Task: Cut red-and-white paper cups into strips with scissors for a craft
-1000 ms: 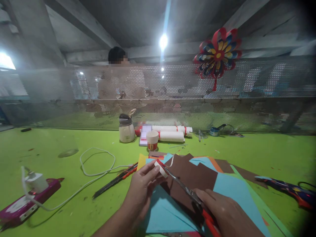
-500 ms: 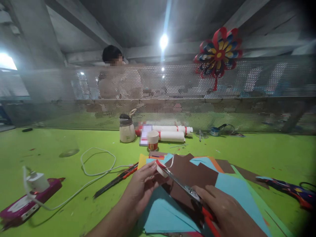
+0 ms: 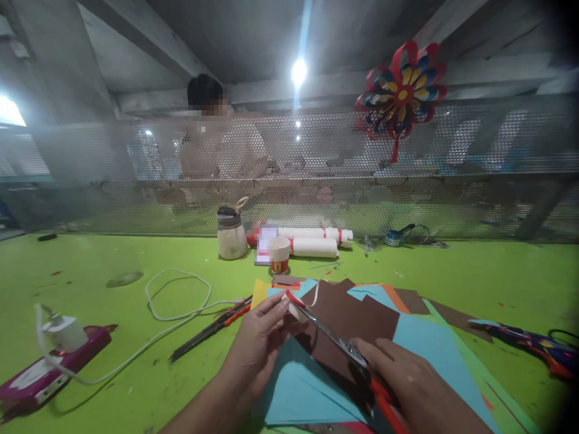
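Okay, left hand [image 3: 260, 340] pinches a small red-and-white paper piece [image 3: 295, 311] between thumb and fingers, so the piece sits right at its fingertips, on the side toward the right hand [image 3: 402, 377]. Right hand is wrapped round the red handles of scissors [image 3: 344, 346], grip narrow; blades slant up and left, tips at the piece's red edge. Can't tell if the blades are fully together. Thin white strip [image 3: 315, 295] curls up just beside the tips.

Both hands are above layered paper: brown sheet [image 3: 350, 313] under the blades, blue sheets [image 3: 310, 383] nearer the wearer and off to the right. All on the green surface [image 3: 172, 398]. Black-and-red tool [image 3: 210, 330] lies left of the left hand. Farther back: paper cup [image 3: 280, 256], white rolls [image 3: 315, 248] behind it, lidded bottle [image 3: 232, 238] to their left.
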{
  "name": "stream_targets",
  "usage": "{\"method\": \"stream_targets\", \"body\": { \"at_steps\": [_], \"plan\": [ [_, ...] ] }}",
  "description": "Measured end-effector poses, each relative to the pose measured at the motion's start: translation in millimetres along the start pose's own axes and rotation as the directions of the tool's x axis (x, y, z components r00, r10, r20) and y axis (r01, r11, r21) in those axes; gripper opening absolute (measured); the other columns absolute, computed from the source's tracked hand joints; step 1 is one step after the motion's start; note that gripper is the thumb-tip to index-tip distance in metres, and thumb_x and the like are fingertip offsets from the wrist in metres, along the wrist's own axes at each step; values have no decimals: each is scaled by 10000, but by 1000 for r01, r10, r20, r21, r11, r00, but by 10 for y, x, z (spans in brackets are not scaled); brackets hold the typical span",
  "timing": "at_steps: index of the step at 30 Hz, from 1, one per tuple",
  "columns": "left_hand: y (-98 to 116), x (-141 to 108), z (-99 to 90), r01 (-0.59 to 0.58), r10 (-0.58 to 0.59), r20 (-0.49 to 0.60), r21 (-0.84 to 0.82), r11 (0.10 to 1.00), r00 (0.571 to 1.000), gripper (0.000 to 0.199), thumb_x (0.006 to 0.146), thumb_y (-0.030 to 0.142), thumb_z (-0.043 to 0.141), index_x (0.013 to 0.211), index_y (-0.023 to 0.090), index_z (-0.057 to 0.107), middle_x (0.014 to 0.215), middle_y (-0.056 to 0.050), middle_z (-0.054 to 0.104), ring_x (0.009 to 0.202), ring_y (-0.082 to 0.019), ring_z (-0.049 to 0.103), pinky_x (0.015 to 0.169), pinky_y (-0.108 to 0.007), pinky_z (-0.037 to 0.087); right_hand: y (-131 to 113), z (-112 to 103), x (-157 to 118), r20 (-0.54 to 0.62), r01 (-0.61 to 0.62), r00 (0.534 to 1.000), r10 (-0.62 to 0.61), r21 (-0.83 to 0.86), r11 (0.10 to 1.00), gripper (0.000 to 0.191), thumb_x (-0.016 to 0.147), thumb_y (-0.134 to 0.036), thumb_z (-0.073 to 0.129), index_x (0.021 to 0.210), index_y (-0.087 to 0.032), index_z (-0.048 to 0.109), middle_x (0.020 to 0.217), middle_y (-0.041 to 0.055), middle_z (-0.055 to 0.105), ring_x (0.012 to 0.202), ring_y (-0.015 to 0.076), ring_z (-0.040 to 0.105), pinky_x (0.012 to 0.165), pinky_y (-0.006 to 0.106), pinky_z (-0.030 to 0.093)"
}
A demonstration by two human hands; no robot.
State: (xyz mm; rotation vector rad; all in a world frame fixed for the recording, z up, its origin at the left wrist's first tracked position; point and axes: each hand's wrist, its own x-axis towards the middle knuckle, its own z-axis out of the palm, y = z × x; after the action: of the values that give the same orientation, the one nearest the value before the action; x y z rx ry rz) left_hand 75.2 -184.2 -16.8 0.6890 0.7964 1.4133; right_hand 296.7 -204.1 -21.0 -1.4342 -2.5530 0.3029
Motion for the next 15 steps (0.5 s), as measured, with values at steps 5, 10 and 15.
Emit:
{"method": "stream_targets", "body": {
  "at_steps": [5, 10, 15],
  "plan": [
    [-14, -9, 16, -23, 23, -11, 9, 1000, 1000, 252, 765, 243, 707, 972, 101, 713, 1018, -147, 717, 838, -203, 665, 815, -352, 540, 0, -11, -6, 6, 7, 1000, -7, -6, 1000, 398, 805, -107, 458, 1174, -188, 582, 939, 104, 632, 854, 261, 607, 726, 383, 467],
    [-18, -10, -2, -17, 17, 12, -4, 1000, 1000, 255, 762, 230, 707, 984, 104, 706, 1032, -150, 714, 867, -214, 669, 828, -363, 536, -2, 5, -16, -30, -1, 1000, 0, -22, 1000, 344, 814, -117, 458, 1116, -199, 601, 953, 107, 645, 846, 260, 609, 707, 368, 460],
    [-21, -4, 11, -40, 40, -49, 1, 999, 998, 238, 721, 218, 741, 939, 127, 709, 1010, -126, 717, 837, -202, 675, 821, -360, 532, -27, 4, -23, -129, 17, 992, -16, 13, 1000, 388, 735, -94, 494, 1081, -219, 618, 908, 77, 651, 807, 240, 608, 684, 329, 465]
  ]
}}
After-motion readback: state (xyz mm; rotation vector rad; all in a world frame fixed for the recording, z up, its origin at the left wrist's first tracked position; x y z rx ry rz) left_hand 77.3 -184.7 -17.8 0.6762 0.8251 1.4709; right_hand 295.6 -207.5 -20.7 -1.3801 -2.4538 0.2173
